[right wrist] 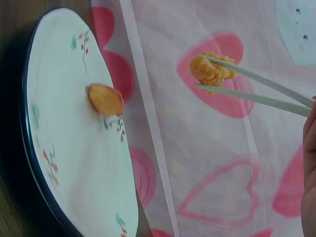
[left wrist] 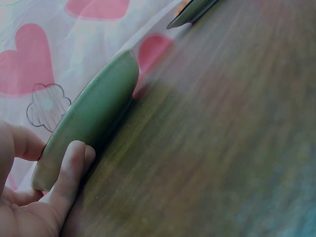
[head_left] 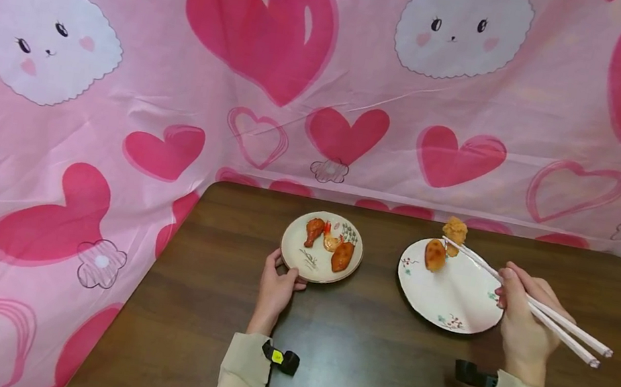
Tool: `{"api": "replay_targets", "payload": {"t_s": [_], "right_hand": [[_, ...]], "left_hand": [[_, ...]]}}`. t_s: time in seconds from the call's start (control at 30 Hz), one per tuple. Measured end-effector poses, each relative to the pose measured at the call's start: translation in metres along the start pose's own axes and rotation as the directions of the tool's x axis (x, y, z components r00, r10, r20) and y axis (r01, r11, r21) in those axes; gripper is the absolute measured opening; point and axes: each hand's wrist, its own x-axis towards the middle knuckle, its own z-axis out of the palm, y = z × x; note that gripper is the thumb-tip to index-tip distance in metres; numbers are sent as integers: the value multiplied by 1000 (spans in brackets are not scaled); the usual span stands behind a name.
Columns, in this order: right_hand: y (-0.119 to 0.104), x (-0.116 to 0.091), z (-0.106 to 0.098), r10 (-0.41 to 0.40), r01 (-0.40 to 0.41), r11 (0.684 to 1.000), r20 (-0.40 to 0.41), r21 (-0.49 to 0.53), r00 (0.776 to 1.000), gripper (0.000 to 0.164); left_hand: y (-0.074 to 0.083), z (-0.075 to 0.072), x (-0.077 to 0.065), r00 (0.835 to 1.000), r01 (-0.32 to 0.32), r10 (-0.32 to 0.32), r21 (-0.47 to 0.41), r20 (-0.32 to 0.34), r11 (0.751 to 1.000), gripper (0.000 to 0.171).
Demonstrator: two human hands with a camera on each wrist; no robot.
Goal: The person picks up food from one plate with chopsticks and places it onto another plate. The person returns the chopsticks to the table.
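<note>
My left hand grips the near-left rim of a small round plate, thumb on the near side. On that plate lie a drumstick, a shrimp and a glazed brown piece like a chicken wing. With my right hand I hold a pair of white chopsticks. Their tips pinch a golden, crumbly fried piece, raised above the far rim of a larger white plate. A browned oval food piece rests on that larger plate, near its far edge.
Both plates stand on a dark wooden table, the small one left of the large one. A pink cloth with hearts and rabbits hangs behind the table and along its left side. Each wrist wears a black strap.
</note>
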Motion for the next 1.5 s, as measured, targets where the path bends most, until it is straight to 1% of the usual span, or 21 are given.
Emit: {"api": "replay_targets", "payload": {"t_s": [0.03, 0.1, 0.17, 0.2, 0.3, 0.37, 0.4, 0.43, 0.5, 0.63, 0.73, 0.9, 0.97, 1.07, 1.2, 1.4, 1.47, 1.5], "right_hand": [[0, 0, -1, 0, 0, 1000, -15, -5, 1000, 22], [-1, 1, -4, -10, 8, 999, -34, -53, 999, 23], [0, 2, -6, -10, 8, 998, -46, -59, 999, 25], [0, 2, -6, -12, 9, 998, -50, -66, 999, 26], [1, 3, -9, -20, 16, 998, -64, -66, 998, 28], [2, 3, -11, 0, -4, 999, -77, -43, 997, 27], [2, 4, -12, 5, -10, 999, -81, -52, 997, 27], [2, 4, -13, 13, -18, 998, -84, -57, 996, 27], [3, 4, -16, 41, -47, 997, -89, -61, 995, 26], [6, 4, -22, 105, -121, 984, -124, -134, 987, 26], [7, 4, -24, 139, -165, 969, -149, -181, 979, 28], [9, 3, -25, 143, -173, 963, -150, -206, 978, 32], [10, 3, -26, 141, -173, 959, -150, -224, 979, 31], [11, 3, -28, 155, -193, 943, -158, -270, 975, 31], [13, 3, -32, 189, -237, 906, -167, -350, 968, 31], [13, 3, -35, 248, -302, 874, -186, -381, 951, 30], [14, 3, -36, 267, -326, 851, -196, -412, 944, 29], [14, 3, -37, 276, -339, 834, -203, -435, 940, 28]], "left_hand": [[0, 0, 0, 1000, 1, -1, 1, -1, 1000, 62], [0, 0, -1, 1000, 3, -3, 1, -2, 1000, 63], [0, 1, -1, 1000, 6, -6, -1, -4, 1000, 63], [4, 1, -3, 1000, 8, -8, -1, -2, 1000, 63], [3, 0, -2, 1000, -1, 1, -5, 3, 1000, 63], [2, 0, -1, 1000, -5, 5, -3, 1, 1000, 63], [1, 0, -1, 1000, -8, 8, -2, 1, 1000, 63], [-3, 0, 1, 1000, -9, 9, -2, -3, 1000, 63], [-3, 1, 1, 1000, -6, 6, 0, -6, 1000, 63], [-2, 1, 1, 1000, 4, -4, 1, -3, 1000, 63], [-3, 1, 1, 1000, -4, 4, 0, 0, 1000, 63], [-4, 1, 2, 1000, -20, 20, -7, -4, 1000, 63], [-4, 1, 2, 1000, -23, 23, -7, -6, 1000, 64], [-4, 2, 2, 1000, -23, 23, -7, -7, 1000, 64], [-2, 2, 2, 1000, -8, 8, -7, -6, 1000, 64], [-1, 2, 1, 1000, 15, -15, 1, -10, 1000, 63], [-1, 2, 1, 1000, 22, -22, 3, -12, 1000, 63], [-1, 2, 1, 1000, 23, -23, 5, -12, 1000, 63]]}}
